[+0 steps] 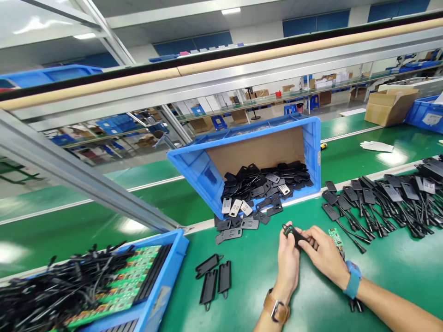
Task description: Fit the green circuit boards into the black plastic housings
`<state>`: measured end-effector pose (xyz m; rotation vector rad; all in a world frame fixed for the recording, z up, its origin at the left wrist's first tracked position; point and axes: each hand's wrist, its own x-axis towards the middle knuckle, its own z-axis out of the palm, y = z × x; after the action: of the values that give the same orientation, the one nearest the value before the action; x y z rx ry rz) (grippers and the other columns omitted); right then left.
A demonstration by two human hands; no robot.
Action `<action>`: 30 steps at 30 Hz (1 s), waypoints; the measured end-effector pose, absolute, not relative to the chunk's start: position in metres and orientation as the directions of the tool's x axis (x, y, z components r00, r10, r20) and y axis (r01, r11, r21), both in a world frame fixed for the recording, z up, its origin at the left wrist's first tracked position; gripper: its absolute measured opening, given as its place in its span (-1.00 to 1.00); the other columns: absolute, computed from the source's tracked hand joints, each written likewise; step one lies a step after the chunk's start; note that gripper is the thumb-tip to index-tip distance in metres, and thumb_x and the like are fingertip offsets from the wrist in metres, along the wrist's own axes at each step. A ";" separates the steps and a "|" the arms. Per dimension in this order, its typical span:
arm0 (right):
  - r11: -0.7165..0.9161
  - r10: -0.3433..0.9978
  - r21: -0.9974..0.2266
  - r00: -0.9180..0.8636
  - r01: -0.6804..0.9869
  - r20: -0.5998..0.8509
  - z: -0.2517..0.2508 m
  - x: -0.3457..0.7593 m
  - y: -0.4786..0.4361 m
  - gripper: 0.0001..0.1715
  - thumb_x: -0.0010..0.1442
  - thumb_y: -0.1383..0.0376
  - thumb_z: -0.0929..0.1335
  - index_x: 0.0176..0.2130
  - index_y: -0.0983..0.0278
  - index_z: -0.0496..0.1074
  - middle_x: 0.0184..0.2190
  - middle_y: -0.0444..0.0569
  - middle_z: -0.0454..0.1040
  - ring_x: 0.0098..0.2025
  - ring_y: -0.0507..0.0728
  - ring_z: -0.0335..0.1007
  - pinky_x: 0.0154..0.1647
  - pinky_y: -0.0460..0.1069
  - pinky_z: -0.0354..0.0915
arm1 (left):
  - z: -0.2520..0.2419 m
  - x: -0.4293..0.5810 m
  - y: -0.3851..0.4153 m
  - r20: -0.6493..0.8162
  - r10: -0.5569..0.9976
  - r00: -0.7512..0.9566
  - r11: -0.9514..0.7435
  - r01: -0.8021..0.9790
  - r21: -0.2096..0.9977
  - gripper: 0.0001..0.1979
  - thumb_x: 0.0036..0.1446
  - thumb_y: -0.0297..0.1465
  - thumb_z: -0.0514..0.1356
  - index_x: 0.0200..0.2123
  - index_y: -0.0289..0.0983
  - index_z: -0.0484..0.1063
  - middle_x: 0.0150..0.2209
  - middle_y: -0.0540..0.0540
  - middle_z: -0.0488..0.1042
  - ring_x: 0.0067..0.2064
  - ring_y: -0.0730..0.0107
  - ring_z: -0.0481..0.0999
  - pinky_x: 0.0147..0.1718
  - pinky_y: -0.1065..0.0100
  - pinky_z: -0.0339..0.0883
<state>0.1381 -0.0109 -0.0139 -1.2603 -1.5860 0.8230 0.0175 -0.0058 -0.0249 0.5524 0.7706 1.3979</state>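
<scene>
My left hand (288,258) grips a small black plastic case (294,236) with a loop at its end, held just above the green table. My right hand (323,253) closes on the same case from the right, thumb and fingers pressed to it. What lies inside the case is mostly hidden by my fingers. Partly behind my right wrist lies a green circuit board (335,237), with black cable ends showing below the forearm. To the left, three open black case halves (209,283) with end loops rest on the table.
Ahead, a tipped blue bin (313,157) spills black cover plates (231,233). At right lie rows of finished-looking black cased cables (368,198). A blue tray (166,281) with circuit boards and black cables stands at left. A white glove (376,146) and a cardboard box (389,108) are farther back.
</scene>
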 end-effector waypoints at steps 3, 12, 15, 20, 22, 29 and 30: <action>0.207 0.978 -0.938 -0.039 0.278 0.205 -0.016 0.138 -0.010 -0.68 0.31 0.03 0.31 -0.27 0.21 0.46 -0.37 0.00 0.50 -0.35 0.16 0.39 -0.33 0.01 0.27 | -0.028 0.018 -0.006 -0.166 0.986 -0.013 0.118 -0.650 0.751 -0.54 0.10 -0.26 0.32 0.07 -0.17 0.37 -0.10 -0.08 0.48 0.01 0.28 0.47 0.15 0.17 0.23; 0.146 0.989 -0.971 -0.054 0.190 0.138 -0.019 0.134 -0.012 -0.59 0.30 -0.03 0.31 -0.29 0.24 0.46 -0.38 0.00 0.54 -0.36 0.16 0.44 -0.35 -0.01 0.31 | -0.025 0.020 -0.010 -0.160 0.987 -0.013 0.117 -0.618 0.777 -0.49 0.08 -0.28 0.31 0.12 -0.16 0.35 -0.05 -0.11 0.47 0.02 0.26 0.45 0.13 0.20 0.24; 0.151 0.988 -0.969 -0.062 0.197 0.141 -0.017 0.134 -0.012 -0.61 0.30 -0.02 0.31 -0.26 0.23 0.47 -0.35 0.02 0.57 -0.33 0.18 0.47 -0.32 0.01 0.33 | -0.024 0.021 -0.011 -0.151 0.988 -0.022 0.108 -0.597 0.795 -0.49 0.10 -0.24 0.31 0.12 -0.15 0.34 -0.04 -0.11 0.46 0.02 0.27 0.45 0.10 0.22 0.26; 0.144 0.989 -0.970 -0.060 0.195 0.135 -0.016 0.134 -0.011 -0.65 0.28 -0.01 0.34 -0.22 0.21 0.47 -0.34 0.00 0.57 -0.34 0.17 0.47 -0.33 0.00 0.33 | -0.025 0.021 -0.010 -0.111 0.994 -0.024 0.082 -0.522 0.849 -0.49 0.13 -0.14 0.29 0.11 -0.13 0.33 -0.07 -0.09 0.46 0.00 0.28 0.46 0.08 0.23 0.29; 0.147 0.988 -0.971 -0.065 0.187 0.137 -0.017 0.135 -0.010 -0.64 0.28 -0.01 0.34 -0.24 0.22 0.47 -0.35 0.00 0.56 -0.35 0.17 0.46 -0.34 0.00 0.32 | -0.026 0.021 -0.010 -0.103 0.994 -0.034 0.073 -0.499 0.864 -0.47 0.14 -0.11 0.28 0.12 -0.15 0.32 -0.09 -0.09 0.46 -0.02 0.27 0.47 0.09 0.21 0.30; 0.124 0.992 -0.984 -0.043 0.130 0.120 -0.025 0.136 -0.006 -0.59 0.28 -0.04 0.32 -0.26 0.24 0.44 -0.39 -0.02 0.52 -0.35 0.14 0.42 -0.33 -0.01 0.32 | -0.026 0.021 -0.011 -0.106 0.992 -0.074 0.053 -0.513 0.856 -0.46 0.14 -0.09 0.28 0.12 -0.17 0.31 -0.01 -0.14 0.44 0.08 0.21 0.43 0.12 0.20 0.26; 0.130 0.991 -0.981 -0.050 0.143 0.124 -0.025 0.136 -0.007 -0.60 0.29 -0.04 0.32 -0.27 0.24 0.44 -0.39 -0.02 0.51 -0.35 0.14 0.41 -0.33 -0.01 0.31 | -0.026 0.021 -0.011 -0.104 0.992 -0.069 0.054 -0.512 0.857 -0.46 0.14 -0.10 0.28 0.12 -0.17 0.30 -0.02 -0.14 0.45 0.06 0.21 0.44 0.11 0.21 0.27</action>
<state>0.1363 -0.0066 -0.0249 -1.1990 -1.4046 1.0700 0.0212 -0.0107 -0.0264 0.7049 0.9079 1.4226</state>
